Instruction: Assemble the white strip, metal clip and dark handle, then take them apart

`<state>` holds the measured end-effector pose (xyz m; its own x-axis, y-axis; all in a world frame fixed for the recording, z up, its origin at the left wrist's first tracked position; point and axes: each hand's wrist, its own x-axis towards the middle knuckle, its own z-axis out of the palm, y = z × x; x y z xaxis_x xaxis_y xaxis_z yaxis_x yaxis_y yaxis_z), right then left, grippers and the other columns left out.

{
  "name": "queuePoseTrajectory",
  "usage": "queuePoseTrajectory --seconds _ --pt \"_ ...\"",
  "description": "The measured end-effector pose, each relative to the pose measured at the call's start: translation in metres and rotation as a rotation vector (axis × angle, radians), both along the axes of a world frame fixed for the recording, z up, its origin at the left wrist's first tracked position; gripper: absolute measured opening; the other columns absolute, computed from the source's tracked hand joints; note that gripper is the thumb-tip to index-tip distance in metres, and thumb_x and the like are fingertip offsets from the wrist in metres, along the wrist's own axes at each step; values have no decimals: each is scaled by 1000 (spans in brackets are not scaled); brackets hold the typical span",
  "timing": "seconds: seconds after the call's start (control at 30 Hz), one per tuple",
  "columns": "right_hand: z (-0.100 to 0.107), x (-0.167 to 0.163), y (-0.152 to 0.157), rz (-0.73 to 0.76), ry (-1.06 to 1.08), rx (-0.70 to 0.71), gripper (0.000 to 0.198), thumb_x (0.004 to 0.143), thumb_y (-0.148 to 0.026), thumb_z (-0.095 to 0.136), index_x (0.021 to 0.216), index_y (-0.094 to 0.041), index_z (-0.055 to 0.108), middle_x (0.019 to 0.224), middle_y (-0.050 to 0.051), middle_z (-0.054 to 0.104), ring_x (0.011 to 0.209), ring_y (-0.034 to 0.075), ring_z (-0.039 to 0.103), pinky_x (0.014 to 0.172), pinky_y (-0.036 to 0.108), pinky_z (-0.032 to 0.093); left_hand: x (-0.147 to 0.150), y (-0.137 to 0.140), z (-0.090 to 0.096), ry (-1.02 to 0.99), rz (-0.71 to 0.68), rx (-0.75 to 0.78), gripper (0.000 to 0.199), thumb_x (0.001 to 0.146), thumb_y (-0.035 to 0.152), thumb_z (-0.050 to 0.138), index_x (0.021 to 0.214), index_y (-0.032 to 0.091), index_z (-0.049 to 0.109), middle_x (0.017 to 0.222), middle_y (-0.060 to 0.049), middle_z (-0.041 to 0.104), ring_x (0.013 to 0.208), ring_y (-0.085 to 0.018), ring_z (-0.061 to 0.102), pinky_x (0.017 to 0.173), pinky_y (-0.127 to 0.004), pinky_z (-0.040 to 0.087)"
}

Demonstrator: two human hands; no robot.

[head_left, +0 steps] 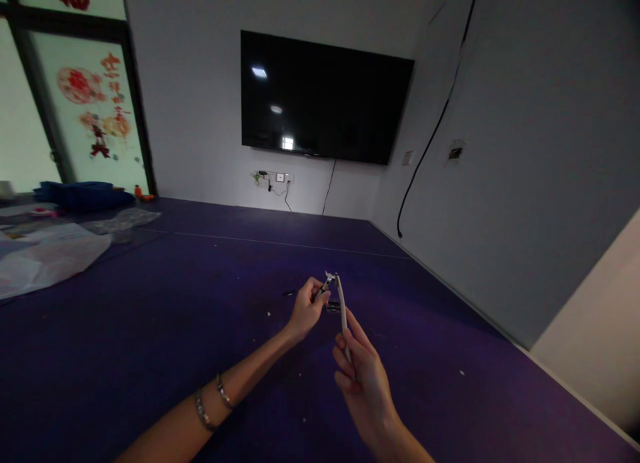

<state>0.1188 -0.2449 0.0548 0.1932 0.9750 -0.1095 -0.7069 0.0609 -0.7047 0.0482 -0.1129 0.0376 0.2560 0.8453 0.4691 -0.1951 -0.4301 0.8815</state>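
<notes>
Over the purple tabletop (pixel 210 343), my left hand (pixel 306 311) pinches a small silver metal piece (pixel 328 280) with a dark part near the fingers; its exact kind is too small to tell. My right hand (pixel 365 373) is closed around a long, thin, pale strip (pixel 343 306), slightly curved and held almost upright. The strip's upper end meets or nearly touches the silver piece; I cannot tell which. Between the hands, a small black item (pixel 333 307) shows beside the strip, and whether it is attached is unclear. A tiny dark piece (pixel 289 293) lies left of my left hand.
Crumpled clear plastic bags (pixel 55 253) and a dark blue cloth bundle (pixel 83 195) lie at the left. A black cable (pixel 425 146) hangs down the right wall. Small white scraps (pixel 269 314) dot the tabletop. A television (pixel 325 96) hangs on the far wall.
</notes>
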Motion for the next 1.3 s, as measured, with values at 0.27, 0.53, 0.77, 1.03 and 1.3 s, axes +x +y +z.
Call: queuePoseTrajectory --seconds 0.27,0.53,0.77,1.03,1.3 --pt "-1 -2 5 -18 3 11 54 68 -23 66 120 -25 50 63 -7 42 40 0 22 35 13 7 2 1 -2 1 8 -10 14 74 25 56 72 17 45 56 5 46 49 -7 39 49 -19 31" --pt "2 -2 8 -29 -5 26 54 68 -23 66 120 -25 51 63 -7 41 40 0 22 35 13 7 1 6 -4 -13 18 -19 14 74 26 56 73 17 45 56 6 46 47 -7 38 49 -19 31" --pt "-3 -14 3 -32 -26 9 56 70 -29 65 123 -28 48 61 -8 39 41 2 22 36 14 8 1 0 -2 -9 11 -16 16 74 28 56 72 18 44 56 6 46 49 -7 40 50 -19 32" --pt "5 -7 11 -58 -53 48 56 68 -27 66 121 -29 50 62 -7 40 42 3 22 36 15 9 1 1 -6 2 14 -1 16 75 29 55 74 18 44 59 5 47 53 -8 42 52 -19 33" --pt "-1 -16 -1 -50 -82 -5 55 69 -32 66 122 -32 49 60 -8 37 42 3 22 38 15 9 1 3 -4 -10 46 -3 17 75 29 55 72 18 43 57 6 45 49 -7 39 50 -19 32"
